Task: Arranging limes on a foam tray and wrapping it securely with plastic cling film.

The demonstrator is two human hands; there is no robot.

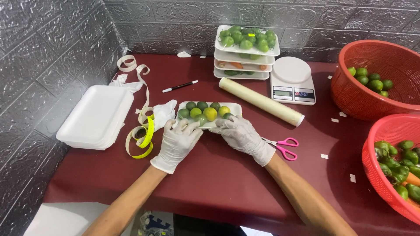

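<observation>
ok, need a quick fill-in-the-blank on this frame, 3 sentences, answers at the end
Both gloved hands, left hand and right hand, rest on a white tray filled with small ____ fruits.
The scissors lying just right of the right hand have ____ handles.
The kitchen scale stands between the stack of filled trays and a ____ basket.
Answers: citrus; pink; red

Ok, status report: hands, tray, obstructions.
Left hand and right hand, gloved, both on tray of limes. Scissors beside right wrist. Nothing blocking.
</observation>
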